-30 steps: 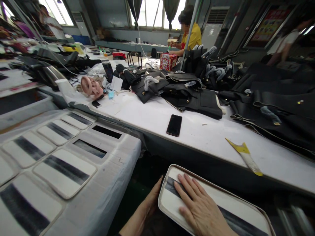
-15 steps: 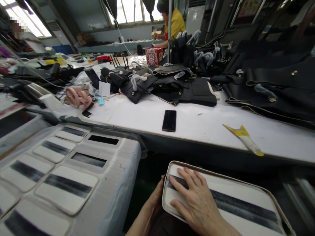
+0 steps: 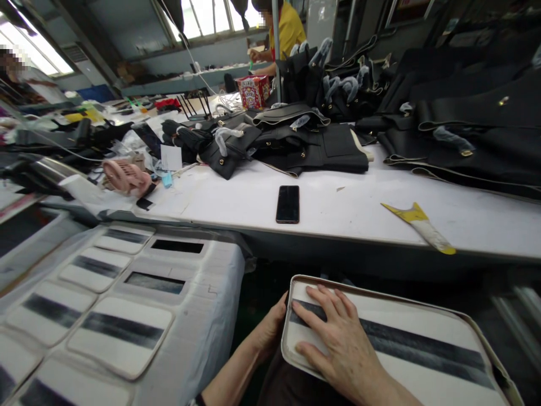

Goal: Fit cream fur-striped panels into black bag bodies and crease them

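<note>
A white rounded panel (image 3: 422, 338) with a dark stripe down its middle and a beige rim lies low in front of me. My right hand (image 3: 338, 344) rests flat on its left end, fingers spread across the stripe. My left hand (image 3: 270, 330) grips the panel's left edge from the side; its thumb shows at the rim and the other fingers are hidden underneath.
Several matching striped panels (image 3: 120, 335) lie on a white-covered stand at my left. On the long white table (image 3: 338, 214) are a black phone (image 3: 288, 203), a yellow-tipped scraper (image 3: 422, 225), a pink fan (image 3: 124, 176) and heaps of black bag parts (image 3: 321, 146). A person in yellow (image 3: 287, 28) works at the back.
My view has swung and dipped a little, so the table and phone have shifted left. The panel lies more level and both hands keep their places on it.
</note>
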Action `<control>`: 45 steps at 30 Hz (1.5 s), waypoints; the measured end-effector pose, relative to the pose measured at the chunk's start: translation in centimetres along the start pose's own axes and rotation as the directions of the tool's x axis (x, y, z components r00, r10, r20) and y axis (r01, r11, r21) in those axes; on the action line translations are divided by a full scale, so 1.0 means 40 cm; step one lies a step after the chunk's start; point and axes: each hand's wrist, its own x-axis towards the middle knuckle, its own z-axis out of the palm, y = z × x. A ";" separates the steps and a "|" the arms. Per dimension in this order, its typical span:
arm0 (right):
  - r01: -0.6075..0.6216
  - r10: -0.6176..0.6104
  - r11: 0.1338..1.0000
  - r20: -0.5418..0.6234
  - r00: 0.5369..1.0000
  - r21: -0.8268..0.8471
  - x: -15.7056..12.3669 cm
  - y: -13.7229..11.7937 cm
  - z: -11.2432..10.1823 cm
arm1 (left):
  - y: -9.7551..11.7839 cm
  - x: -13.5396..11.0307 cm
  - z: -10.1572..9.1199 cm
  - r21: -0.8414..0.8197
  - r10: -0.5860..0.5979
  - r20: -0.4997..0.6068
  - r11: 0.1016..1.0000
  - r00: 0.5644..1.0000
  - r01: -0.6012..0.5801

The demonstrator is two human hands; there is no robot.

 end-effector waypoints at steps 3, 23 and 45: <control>-0.002 0.002 1.000 -0.005 1.000 0.013 0.002 -0.002 -0.001 | -0.002 -0.013 0.019 -0.022 0.000 -0.013 1.000 1.000 0.000; -0.023 0.023 0.998 -0.005 1.000 0.059 0.001 -0.003 -0.007 | -0.050 0.021 -0.037 0.093 -0.058 -0.175 0.993 0.983 0.075; -0.064 0.062 0.997 0.046 0.997 0.033 0.001 -0.043 -0.021 | -0.039 -0.015 -0.032 0.045 -0.081 -0.025 0.996 0.996 0.082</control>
